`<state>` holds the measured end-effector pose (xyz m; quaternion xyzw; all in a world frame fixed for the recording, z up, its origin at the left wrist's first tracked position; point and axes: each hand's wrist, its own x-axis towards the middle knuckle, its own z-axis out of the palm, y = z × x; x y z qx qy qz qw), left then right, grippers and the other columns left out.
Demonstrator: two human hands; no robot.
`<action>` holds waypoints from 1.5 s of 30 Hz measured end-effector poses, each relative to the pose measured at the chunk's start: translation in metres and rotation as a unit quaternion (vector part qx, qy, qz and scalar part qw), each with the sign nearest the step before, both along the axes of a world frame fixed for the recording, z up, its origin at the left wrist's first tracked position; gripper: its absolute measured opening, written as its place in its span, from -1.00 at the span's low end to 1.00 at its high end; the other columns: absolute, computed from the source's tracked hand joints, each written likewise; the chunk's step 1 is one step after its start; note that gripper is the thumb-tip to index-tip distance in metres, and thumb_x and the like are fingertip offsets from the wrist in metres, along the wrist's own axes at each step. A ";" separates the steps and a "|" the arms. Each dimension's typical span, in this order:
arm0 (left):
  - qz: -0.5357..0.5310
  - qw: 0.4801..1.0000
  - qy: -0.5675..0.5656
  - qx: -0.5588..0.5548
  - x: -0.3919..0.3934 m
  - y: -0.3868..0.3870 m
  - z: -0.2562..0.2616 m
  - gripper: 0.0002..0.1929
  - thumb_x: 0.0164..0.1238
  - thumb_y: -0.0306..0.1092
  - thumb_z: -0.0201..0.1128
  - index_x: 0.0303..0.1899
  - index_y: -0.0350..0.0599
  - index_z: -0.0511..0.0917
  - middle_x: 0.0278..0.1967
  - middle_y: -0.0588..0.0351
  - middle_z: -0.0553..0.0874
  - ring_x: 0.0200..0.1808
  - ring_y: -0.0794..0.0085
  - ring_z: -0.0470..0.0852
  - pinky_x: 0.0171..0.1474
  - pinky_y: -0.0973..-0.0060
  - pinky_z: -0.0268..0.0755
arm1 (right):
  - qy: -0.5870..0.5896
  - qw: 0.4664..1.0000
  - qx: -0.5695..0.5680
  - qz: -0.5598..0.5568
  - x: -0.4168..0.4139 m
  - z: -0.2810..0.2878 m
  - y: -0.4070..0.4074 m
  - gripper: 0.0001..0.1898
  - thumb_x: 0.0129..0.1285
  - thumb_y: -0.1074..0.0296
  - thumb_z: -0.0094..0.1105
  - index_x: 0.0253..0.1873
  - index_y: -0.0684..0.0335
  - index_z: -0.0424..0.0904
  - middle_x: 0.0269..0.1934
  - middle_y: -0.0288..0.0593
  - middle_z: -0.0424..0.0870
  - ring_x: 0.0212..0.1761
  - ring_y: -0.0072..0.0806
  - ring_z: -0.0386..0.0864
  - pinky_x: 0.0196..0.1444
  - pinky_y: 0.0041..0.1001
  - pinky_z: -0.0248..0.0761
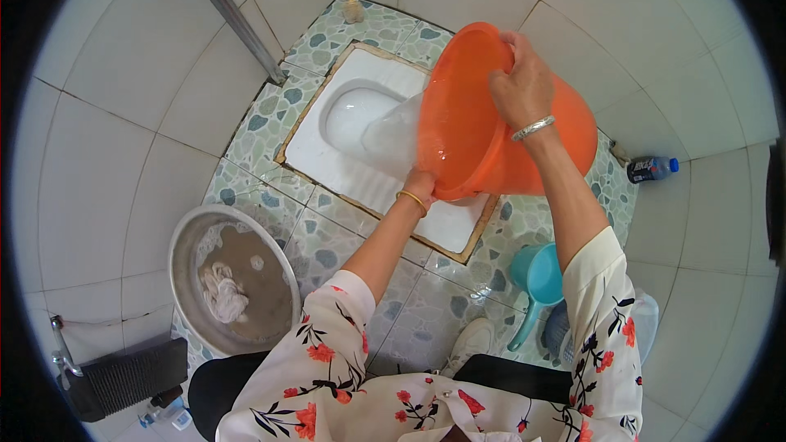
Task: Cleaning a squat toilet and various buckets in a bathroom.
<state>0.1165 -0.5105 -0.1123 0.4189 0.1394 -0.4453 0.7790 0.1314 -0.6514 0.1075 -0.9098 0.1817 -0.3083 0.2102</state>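
An orange plastic bucket (565, 135) is tipped on its side over a white ceramic squat toilet (344, 162), and water pours from its mouth towards the toilet's bowl. My right hand (525, 83), with a silver bracelet at the wrist, grips the upper rim. At the lower rim is my left hand (421, 187), a gold-coloured bangle on that wrist; its fingers are mostly hidden by the bucket. Left of my left forearm, a metal basin (178, 276) on the floor holds murky, sudsy water and a wet, pale cloth (226, 302).
A turquoise dipper (525, 319) lies near my right forearm. Beyond it is a capped bottle (651, 169) by the right wall. A brush (352, 9) leans at the far corner. A metal pipe (233, 15) and a dark washboard (132, 380) are on the left.
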 end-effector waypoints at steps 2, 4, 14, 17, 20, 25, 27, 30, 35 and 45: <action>-0.033 0.998 -0.050 -0.003 0.004 0.005 -0.006 -0.62 0.27 -0.58 -0.16 0.14 -0.29 0.28 0.02 -0.12 0.52 -0.09 0.11 0.61 -0.16 0.29 0.62 | 0.013 1.000 -0.004 0.005 0.004 0.003 0.009 -0.57 -0.09 0.52 0.01 0.00 0.24 0.45 -0.26 -0.05 0.60 -0.22 -0.16 0.55 -0.23 -0.24 0.40; -0.063 0.997 -0.041 -0.006 0.005 0.000 0.009 -0.64 0.30 -0.55 -0.18 0.13 -0.30 0.29 0.00 -0.12 0.53 -0.11 0.11 0.63 -0.19 0.27 0.63 | 0.076 0.997 0.020 0.006 0.004 0.004 0.015 -0.59 -0.10 0.53 0.02 -0.04 0.24 0.49 -0.29 -0.06 0.60 -0.24 -0.18 0.55 -0.24 -0.26 0.40; -0.131 0.988 0.071 -0.043 -0.033 -0.033 -0.010 -0.63 0.41 -0.36 -0.17 0.22 -0.03 0.21 0.03 -0.02 0.53 -0.11 0.24 0.62 -0.25 0.23 0.61 | 0.173 0.982 0.019 0.067 0.001 -0.005 0.029 -0.66 -0.16 0.55 0.03 -0.18 0.24 0.60 -0.45 -0.03 0.58 -0.36 -0.15 0.54 -0.31 -0.26 0.40; -0.156 0.976 0.061 -0.140 -0.033 -0.020 0.040 -0.60 0.42 -0.29 -0.11 0.25 0.00 0.18 0.11 0.02 0.46 0.02 0.28 0.55 -0.08 0.22 0.54 | 0.095 0.987 -0.055 0.120 0.003 0.004 0.049 -0.67 -0.16 0.55 0.05 -0.18 0.24 0.60 -0.45 -0.02 0.57 -0.39 -0.13 0.53 -0.34 -0.24 0.40; -0.157 0.947 -0.062 -0.273 -0.018 -0.025 0.075 -0.56 0.43 -0.22 -0.12 0.28 -0.02 0.11 0.18 0.02 0.37 0.11 0.29 0.48 0.04 0.24 0.46 | 0.048 0.978 -0.125 0.157 0.010 0.024 0.064 -0.68 -0.17 0.59 0.07 -0.20 0.27 0.58 -0.54 -0.09 0.50 -0.55 -0.25 0.45 -0.46 -0.37 0.33; -0.150 0.855 -0.229 -0.441 -0.011 -0.038 0.106 -0.50 0.45 -0.14 -0.14 0.33 -0.03 0.01 0.28 0.03 0.26 0.22 0.30 0.38 0.21 0.27 0.35 | 0.084 0.961 -0.187 0.187 -0.001 0.044 0.086 -0.72 -0.13 0.58 0.09 -0.22 0.24 0.56 -0.52 -0.05 0.50 -0.51 -0.18 0.49 -0.48 -0.34 0.37; -0.128 0.799 0.085 -0.582 -0.020 -0.038 0.111 -0.52 0.47 -0.14 -0.19 0.33 -0.04 0.05 0.29 0.04 0.23 0.33 0.29 0.19 0.38 0.30 0.06 | 0.108 0.958 -0.193 0.185 -0.009 0.043 0.088 -0.74 -0.12 0.58 0.09 -0.24 0.24 0.56 -0.51 -0.05 0.51 -0.51 -0.17 0.50 -0.48 -0.34 0.36; -0.116 0.850 -0.205 -0.471 -0.041 -0.030 0.121 -0.42 0.23 -0.11 0.21 0.25 0.06 0.21 0.25 0.16 0.29 0.30 0.39 0.22 0.33 0.35 0.04 | 0.147 0.953 -0.191 0.180 -0.026 0.044 0.082 -0.70 -0.11 0.58 0.10 -0.18 0.22 0.55 -0.50 -0.03 0.49 -0.49 -0.15 0.50 -0.48 -0.32 0.37; -0.179 0.938 0.014 -0.298 -0.041 -0.044 0.026 -0.52 0.36 -0.30 0.01 0.27 0.00 0.14 0.22 0.07 0.35 0.20 0.30 0.40 0.21 0.30 0.33 | 0.027 0.970 -0.142 0.195 -0.064 0.051 0.055 -0.55 -0.05 0.60 0.08 0.04 0.21 0.43 -0.48 -0.13 0.50 -0.50 -0.34 0.51 -0.46 -0.44 0.36; 0.033 0.985 -0.160 -0.048 -0.034 -0.013 0.056 -0.55 0.17 -0.59 0.09 0.11 -0.09 0.23 0.02 -0.02 0.47 0.02 0.30 0.52 -0.02 0.25 0.52 | -0.073 0.952 0.295 -0.038 -0.167 0.013 -0.078 -0.71 -0.05 0.60 0.07 -0.14 0.34 0.38 -0.50 -0.43 0.39 -0.52 -0.75 0.28 -0.47 -0.69 0.22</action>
